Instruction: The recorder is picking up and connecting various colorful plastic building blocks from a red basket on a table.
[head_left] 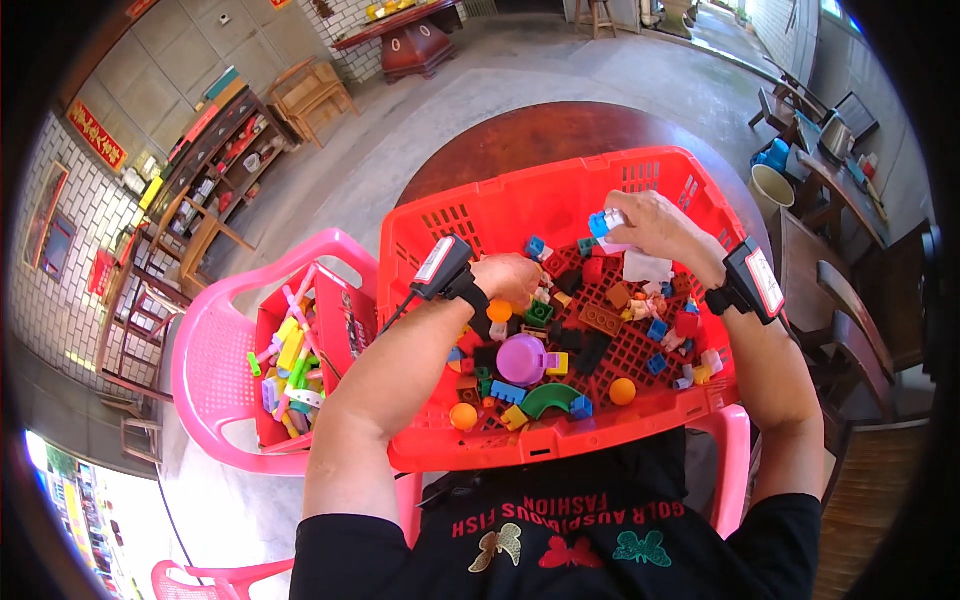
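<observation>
Person is bent over a large red plastic basket (640, 170) full of toy building blocks, both arms inside it, a black wrist device strapped on each forearm.

Right hand (655, 228) is up at the far side of the basket, fingers curled and pinched on a small cluster of blue and white blocks (604, 222) held just above the pile. A white block (647, 267) lies right under that hand.

Left hand (508, 278) is low in the middle of the basket, knuckles up, fingers curled down into the blocks. Can't tell whether it actually grips anything; fingertips are hidden.

Loose in the basket near the left forearm: a purple round piece (522, 358), a green curved arch block (548, 398), 2 orange balls (623, 391) near the front rim, a brown flat plate (600, 319) in the centre, plus assorted red, blue, yellow and black blocks.

To the person's left, a pink plastic chair (215, 350) carries a smaller red bin (268, 325) packed with pastel stick-shaped pieces (290, 360). The big basket sits in front of a dark round wooden table (540, 135).
</observation>
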